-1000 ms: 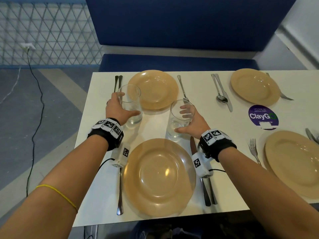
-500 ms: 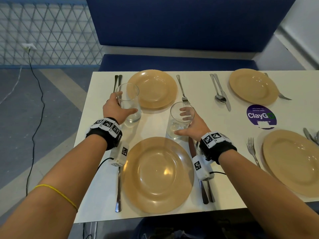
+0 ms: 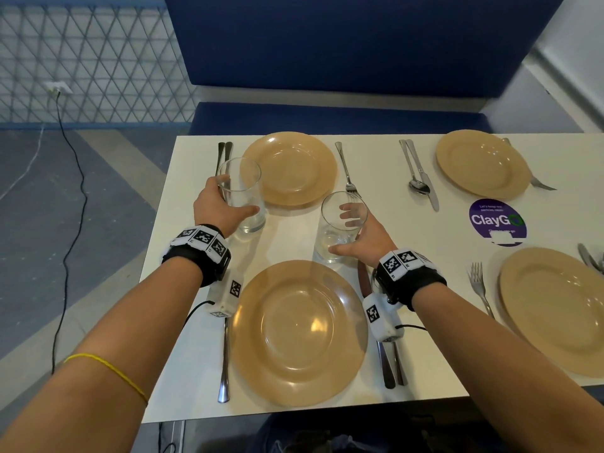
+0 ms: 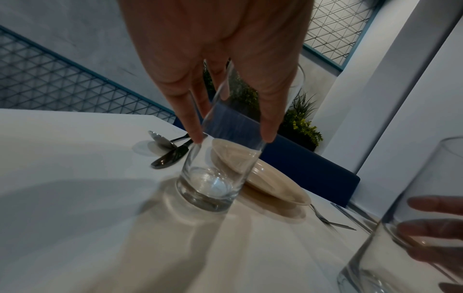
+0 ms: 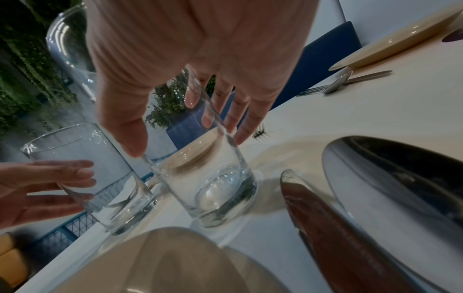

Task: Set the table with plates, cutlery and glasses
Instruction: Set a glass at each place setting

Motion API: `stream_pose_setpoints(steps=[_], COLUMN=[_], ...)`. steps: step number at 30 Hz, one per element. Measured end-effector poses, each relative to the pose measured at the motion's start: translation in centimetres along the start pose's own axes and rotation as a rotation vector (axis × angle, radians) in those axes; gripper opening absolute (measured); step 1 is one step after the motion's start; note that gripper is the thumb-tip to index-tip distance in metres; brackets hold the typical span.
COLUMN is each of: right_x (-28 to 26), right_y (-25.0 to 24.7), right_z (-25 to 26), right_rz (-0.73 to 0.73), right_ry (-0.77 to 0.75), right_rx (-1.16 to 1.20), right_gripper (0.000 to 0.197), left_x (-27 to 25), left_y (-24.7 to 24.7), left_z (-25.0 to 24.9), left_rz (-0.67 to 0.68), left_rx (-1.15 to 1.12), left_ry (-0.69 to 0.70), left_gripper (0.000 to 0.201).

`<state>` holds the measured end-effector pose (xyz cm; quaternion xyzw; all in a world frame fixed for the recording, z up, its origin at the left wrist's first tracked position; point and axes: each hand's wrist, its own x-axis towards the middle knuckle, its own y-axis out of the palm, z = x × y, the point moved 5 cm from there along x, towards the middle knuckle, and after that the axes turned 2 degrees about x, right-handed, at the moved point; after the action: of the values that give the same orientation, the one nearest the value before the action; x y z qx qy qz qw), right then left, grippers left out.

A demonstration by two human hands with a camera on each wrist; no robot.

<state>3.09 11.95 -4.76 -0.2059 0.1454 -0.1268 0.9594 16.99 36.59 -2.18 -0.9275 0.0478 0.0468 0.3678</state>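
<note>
We grip two clear, smooth cylindrical tumblers, both upright, rims up: left hand (image 3: 218, 209) wraps left glass (image 3: 242, 194), right hand (image 3: 365, 238) wraps right glass (image 3: 340, 225). Both bases probably touch the white table (image 3: 287, 238).

Left glass (image 3: 242, 194): clear, empty, upright on the desk (image 3: 287, 238) — within the left hand (image 3: 218, 209).
Right glass (image 3: 340, 225): same — within the right hand (image 3: 366, 238).

At the frame's right you see a purple ClayGo sticker (image 3: 497, 222) on the counter (image 3: 385, 223) (white-topped); a black cable (image 3: 70, 204) crosses the floor at left.
</note>
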Motion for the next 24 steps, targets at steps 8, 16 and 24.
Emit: stream_pose_setpoints(steps=[8,16,24], right_x=[0.0,-0.2,-0.4], right_y=[0.0,0.1,-0.3], right_z=[0.1,0.0,0.6], right_rz=[-0.002,-0.022,-0.008], right_ry=[0.009,0.012,0.006], right_rx=[0.014,0.025,0.014], right_gripper=[0.076,0.076,0.083], left_x=[-0.3,-0.2,-1.0], left_y=[-0.1,-0.1,-0.8], left_z=[-0.2,-0.4,-1.2], left_rz=[0.002,0.011,-0.058], left_rx=[0.017,0.024,-0.031], left_ry=[0.004,0.006,0.016], left_gripper=[0.077,0.078,0.102])
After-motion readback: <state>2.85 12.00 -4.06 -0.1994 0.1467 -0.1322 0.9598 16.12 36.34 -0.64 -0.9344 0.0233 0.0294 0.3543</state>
